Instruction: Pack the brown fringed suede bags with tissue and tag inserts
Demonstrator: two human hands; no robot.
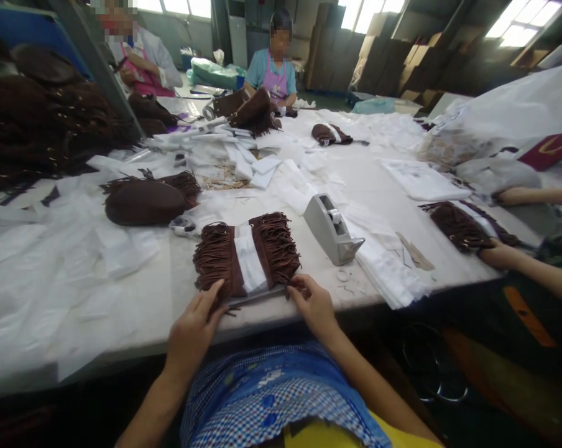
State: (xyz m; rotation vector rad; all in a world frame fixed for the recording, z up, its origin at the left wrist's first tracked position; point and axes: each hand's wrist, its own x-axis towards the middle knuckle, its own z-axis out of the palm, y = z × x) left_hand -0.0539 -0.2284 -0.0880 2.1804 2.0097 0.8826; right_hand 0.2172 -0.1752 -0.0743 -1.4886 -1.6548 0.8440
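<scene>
A dark brown fringed bag [276, 249] lies flat in front of me at the table's near edge. A white wrap [250, 258] runs across its middle, with fringe spread out on both sides. My left hand [192, 326] is closed on the bag's lower left corner, thumb and fingers around the fringe. At the lower right corner, my right hand [313, 305] pinches the edge between thumb and fingers. Just right of the bag stands a grey tape dispenser [330, 230].
Another brown bag [143, 202] lies at left among white paper sheets [117, 249]. Plastic bags [388, 270] lie right of the dispenser. A co-worker's hand [500, 255] touches a wrapped fringed bag [458, 227] at right. Two people work across the table; brown bags [43, 124] are piled far left.
</scene>
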